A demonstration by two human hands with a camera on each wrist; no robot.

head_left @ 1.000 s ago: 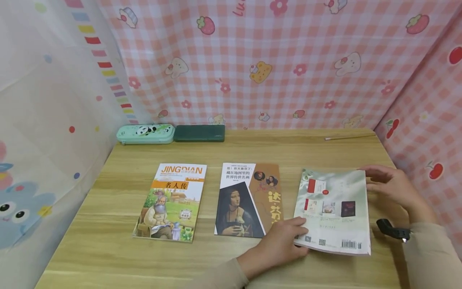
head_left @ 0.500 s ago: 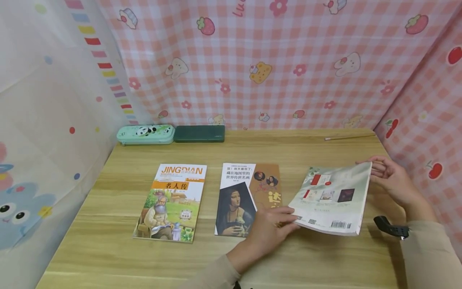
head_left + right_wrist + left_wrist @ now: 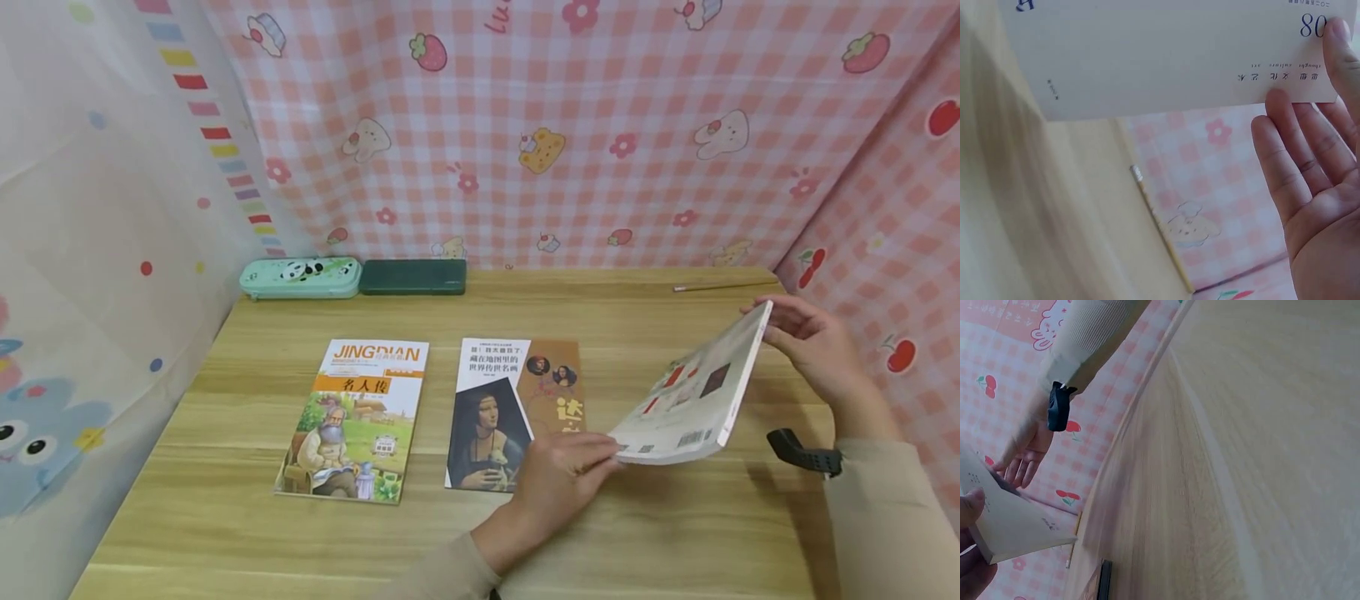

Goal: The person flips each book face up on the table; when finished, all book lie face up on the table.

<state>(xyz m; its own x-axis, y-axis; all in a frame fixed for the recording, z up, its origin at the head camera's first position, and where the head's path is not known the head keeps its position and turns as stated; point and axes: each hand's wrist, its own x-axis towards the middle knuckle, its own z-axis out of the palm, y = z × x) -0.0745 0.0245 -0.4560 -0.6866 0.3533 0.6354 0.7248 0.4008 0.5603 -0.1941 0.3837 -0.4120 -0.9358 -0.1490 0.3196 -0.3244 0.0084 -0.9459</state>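
Note:
A thin magazine (image 3: 686, 404) with a pale back cover and small product pictures is tilted above the right side of the table, its right edge higher than its left. My left hand (image 3: 558, 479) pinches its lower left corner. High on the opposite edge, my right hand (image 3: 821, 354) holds it between thumb and fingers. The right wrist view shows the magazine's pale other cover (image 3: 1147, 62), printed with "08" and small characters. Close to my left hand, and partly behind it, lies a book (image 3: 487, 425) with a portrait of a woman holding an animal.
Farther left lies a book (image 3: 356, 433) with a bearded man on its cover. At the back edge sit a mint panda pencil case (image 3: 300, 277) and a dark green case (image 3: 412, 277). A pencil (image 3: 727, 285) lies back right. Checked curtains (image 3: 525, 100) border the wooden table (image 3: 225, 550).
The magazine has gone from nearly flat to steeply tilted. My right hand has raised its right edge, while my left hand has shifted slightly left and up with its corner.

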